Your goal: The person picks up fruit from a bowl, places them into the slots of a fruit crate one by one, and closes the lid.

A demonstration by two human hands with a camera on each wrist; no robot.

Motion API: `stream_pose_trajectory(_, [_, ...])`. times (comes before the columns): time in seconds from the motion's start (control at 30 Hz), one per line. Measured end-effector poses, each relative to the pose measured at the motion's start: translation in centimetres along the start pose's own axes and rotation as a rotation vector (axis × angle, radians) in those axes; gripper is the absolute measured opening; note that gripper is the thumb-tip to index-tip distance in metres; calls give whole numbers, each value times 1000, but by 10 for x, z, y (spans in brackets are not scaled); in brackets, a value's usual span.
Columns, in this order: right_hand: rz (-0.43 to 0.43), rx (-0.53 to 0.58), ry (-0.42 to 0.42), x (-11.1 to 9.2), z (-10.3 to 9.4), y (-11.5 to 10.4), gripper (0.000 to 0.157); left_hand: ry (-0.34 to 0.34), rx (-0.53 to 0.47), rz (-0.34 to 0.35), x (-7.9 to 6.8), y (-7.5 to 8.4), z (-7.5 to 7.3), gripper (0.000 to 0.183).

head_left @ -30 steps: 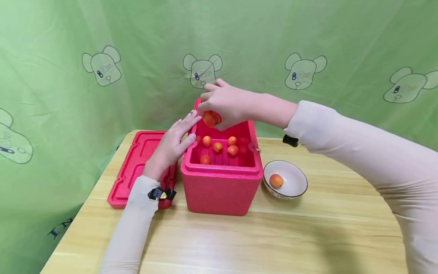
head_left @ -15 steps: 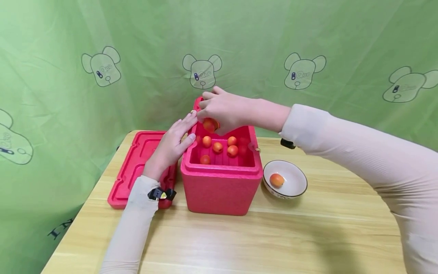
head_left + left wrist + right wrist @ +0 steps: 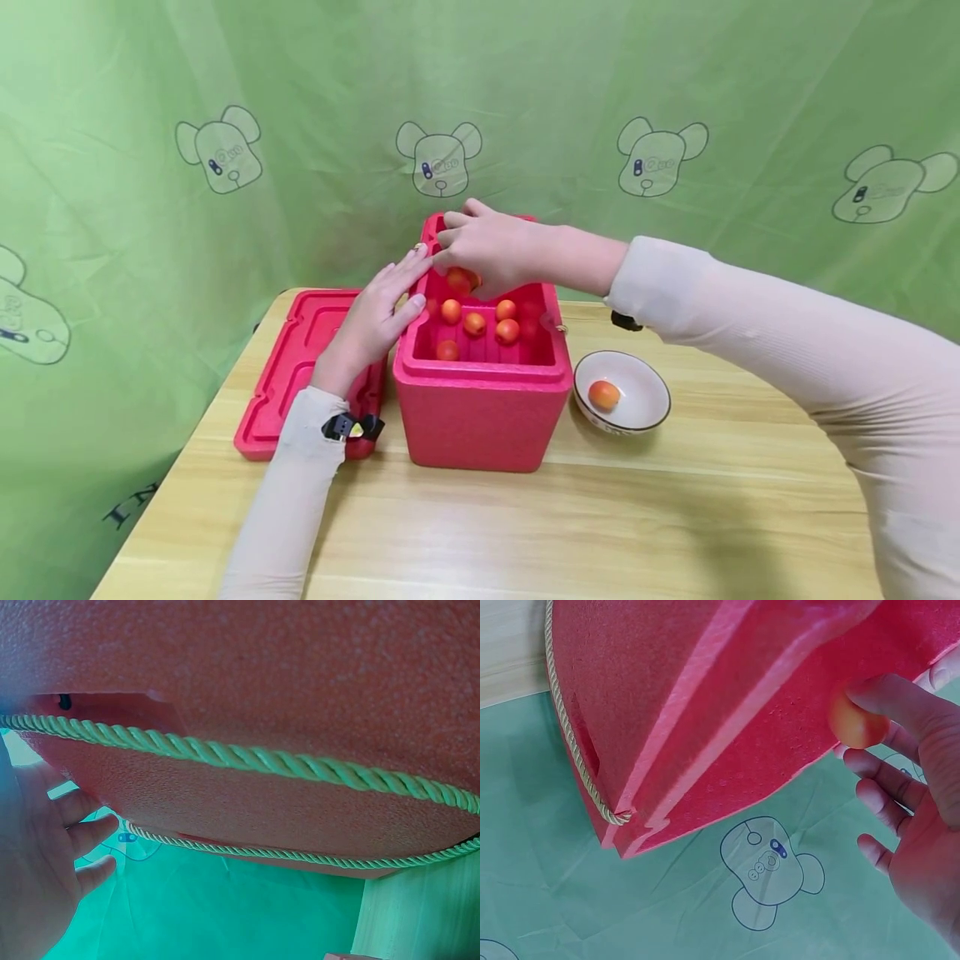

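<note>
My right hand (image 3: pixel 491 250) pinches a small orange-red apricot-like fruit (image 3: pixel 459 281) over the back left of a red foam box (image 3: pixel 480 425). In the right wrist view, thumb and index finger hold the fruit (image 3: pixel 855 724) near the box's inner wall, while the other fingers stand apart. My left hand (image 3: pixel 378 312) rests on the box's left rim with fingers stretched out. Several similar fruits (image 3: pixel 475 323) lie scattered on the box floor. One more fruit (image 3: pixel 603 395) sits in a white bowl (image 3: pixel 643 398) to the right of the box.
The red box lid (image 3: pixel 281 392) lies flat left of the box, partly under my left arm. Twisted cord (image 3: pixel 262 760) runs along the box's outer side. The wooden table (image 3: pixel 600 525) reaches back to a green curtain (image 3: pixel 555 75) with printed bear heads.
My right hand has sunk a little further into the box with the fruit in it. The left hand stays on the rim. The head view has shifted slightly.
</note>
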State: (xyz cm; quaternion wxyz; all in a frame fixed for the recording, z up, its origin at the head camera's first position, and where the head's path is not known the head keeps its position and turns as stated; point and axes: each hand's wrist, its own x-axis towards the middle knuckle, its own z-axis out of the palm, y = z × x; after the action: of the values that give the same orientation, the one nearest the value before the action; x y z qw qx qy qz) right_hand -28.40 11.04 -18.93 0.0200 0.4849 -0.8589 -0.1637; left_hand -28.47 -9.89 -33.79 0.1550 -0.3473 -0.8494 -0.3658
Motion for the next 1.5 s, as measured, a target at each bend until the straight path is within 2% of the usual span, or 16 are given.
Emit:
stream_pose_trajectory(0.5, [1, -44, 28, -5, 4, 2, 53, -2, -3, 5, 0, -2, 0, 61])
stream_pose_trajectory(0.73, [36, -35, 31, -12, 3, 6, 54, -2, -4, -2, 1, -1, 0, 60])
stream_pose_trajectory(0.9, [62, -28, 60, -21, 1, 12, 49, -5, -6, -7, 2, -2, -1, 60])
stream_pose_trajectory(1.2, [132, 28, 115, -46, 5, 28, 47, 5, -13, -12, -1, -4, -5, 61])
stream_pose_trajectory(1.5, [202, 78, 226, -92, 26, 56, 38, 6, -14, 2, -1, -5, -5, 61])
